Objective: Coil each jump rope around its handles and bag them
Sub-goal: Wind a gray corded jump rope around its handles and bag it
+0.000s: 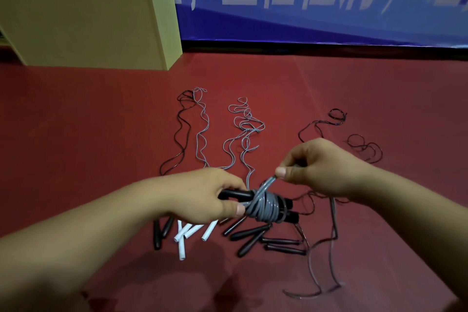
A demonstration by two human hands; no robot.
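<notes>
Above the red floor (76,109), the left hand (207,195) grips 2 black handles (235,195) wrapped in grey rope (266,208), the right hand (319,167) pinches its tail, while other ropes (240,129) lie uncoiled beyond and no bag shows.

Loose ropes (243,129) and scattered handles (253,235) clutter the floor (101,121) before me; left and far right lie open.

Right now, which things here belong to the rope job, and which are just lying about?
Job:
- grey rope, being coiled on black handles
- left hand, right hand
- loose ropes
- white handles

Lying about:
- yellow box
- blue banner
</notes>
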